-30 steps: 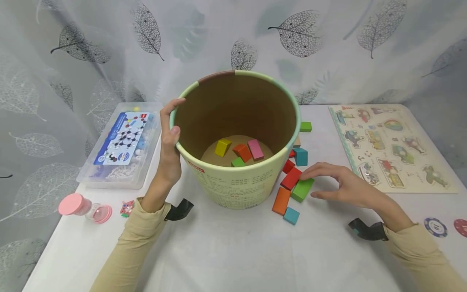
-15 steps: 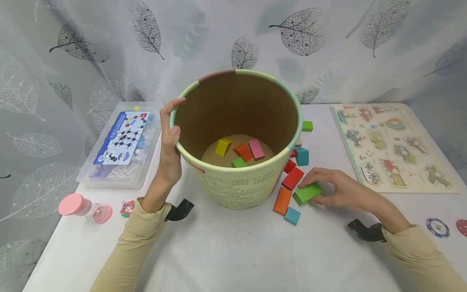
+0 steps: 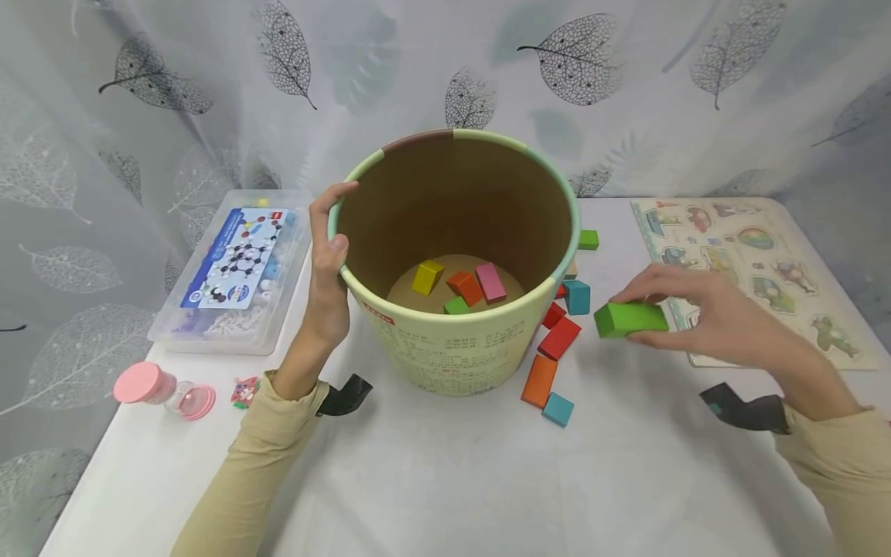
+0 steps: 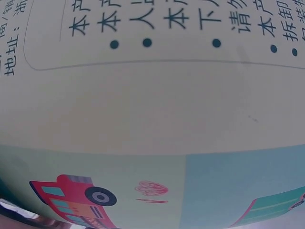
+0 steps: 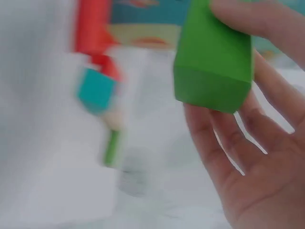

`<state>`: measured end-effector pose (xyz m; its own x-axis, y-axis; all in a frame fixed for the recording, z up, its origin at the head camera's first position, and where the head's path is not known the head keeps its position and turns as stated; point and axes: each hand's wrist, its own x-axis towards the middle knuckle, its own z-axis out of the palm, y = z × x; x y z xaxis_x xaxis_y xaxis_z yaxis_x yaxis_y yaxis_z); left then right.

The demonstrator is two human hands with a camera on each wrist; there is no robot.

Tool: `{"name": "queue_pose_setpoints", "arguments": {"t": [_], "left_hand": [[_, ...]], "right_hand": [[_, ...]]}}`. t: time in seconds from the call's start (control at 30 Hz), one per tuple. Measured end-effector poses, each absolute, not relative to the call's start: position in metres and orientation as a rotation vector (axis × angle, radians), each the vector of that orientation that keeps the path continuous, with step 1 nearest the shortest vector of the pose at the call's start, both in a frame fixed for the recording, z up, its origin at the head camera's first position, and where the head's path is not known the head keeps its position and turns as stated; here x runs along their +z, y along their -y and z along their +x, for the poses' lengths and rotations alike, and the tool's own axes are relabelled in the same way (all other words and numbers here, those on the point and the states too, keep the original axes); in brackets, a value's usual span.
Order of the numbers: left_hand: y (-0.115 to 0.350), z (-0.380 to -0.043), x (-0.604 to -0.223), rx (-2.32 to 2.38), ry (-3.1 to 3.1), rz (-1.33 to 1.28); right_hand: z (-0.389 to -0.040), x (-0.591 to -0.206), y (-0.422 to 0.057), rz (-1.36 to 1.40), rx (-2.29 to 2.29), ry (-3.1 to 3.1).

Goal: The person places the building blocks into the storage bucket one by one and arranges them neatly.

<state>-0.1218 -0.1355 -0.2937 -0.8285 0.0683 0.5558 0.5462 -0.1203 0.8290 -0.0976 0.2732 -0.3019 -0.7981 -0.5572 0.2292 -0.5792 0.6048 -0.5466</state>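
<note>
1. On the white cloth-covered surface [image 3: 431, 480], a large pale-green round bucket [image 3: 448, 344] with printed lettering stands upright.
2. A cream, picture-covered puzzle board [image 3: 803, 317] lies at two o'clock from the right hand [image 3: 713, 316], which partly overlaps it in the head view.
3. The left hand [image 3: 329, 290] grips the bucket's rim at nine o'clock, fingers over the edge.
4. The right hand, about three o'clock from the bucket and apart from it, pinches a plain green rectangular block [image 3: 629, 319].
5. That block sits at nine o'clock from the palm, between thumb and fingers, above the surface.
6. An orange rectangular block [image 3: 539, 381] lies at eight o'clock from it.
</note>
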Motion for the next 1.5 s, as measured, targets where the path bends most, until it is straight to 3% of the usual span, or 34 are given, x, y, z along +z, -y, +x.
{"name": "queue_pose_setpoints", "arguments": {"t": [0.17, 0.33, 0.47, 0.93, 1.27, 1.5], "left_hand": [[0.136, -0.123, -0.295, -2.011, 1.83, -0.686], [0.137, -0.124, -0.296, -2.005, 1.838, -0.674], [0.137, -0.124, -0.298, -2.01, 1.843, -0.679], [0.136, -0.123, -0.297, -2.005, 1.832, -0.693], [0.136, -0.123, -0.295, -2.008, 1.824, -0.703], [0.136, -0.123, -0.295, -2.015, 1.823, -0.7]], "right_hand": [[-0.108, -0.249, -0.269, 0.903, 1.143, 2.559], [-0.114, -0.202, -0.23, 0.933, 1.447, 2.371], [-0.127, -0.187, -0.195, 1.067, 1.177, 2.403], [-0.147, -0.199, -0.152, 1.265, 1.457, 2.288], [-0.152, -0.205, -0.181, 1.176, 1.561, 2.196], [-0.151, -0.252, -0.22, 0.877, 1.29, 2.395]]}}
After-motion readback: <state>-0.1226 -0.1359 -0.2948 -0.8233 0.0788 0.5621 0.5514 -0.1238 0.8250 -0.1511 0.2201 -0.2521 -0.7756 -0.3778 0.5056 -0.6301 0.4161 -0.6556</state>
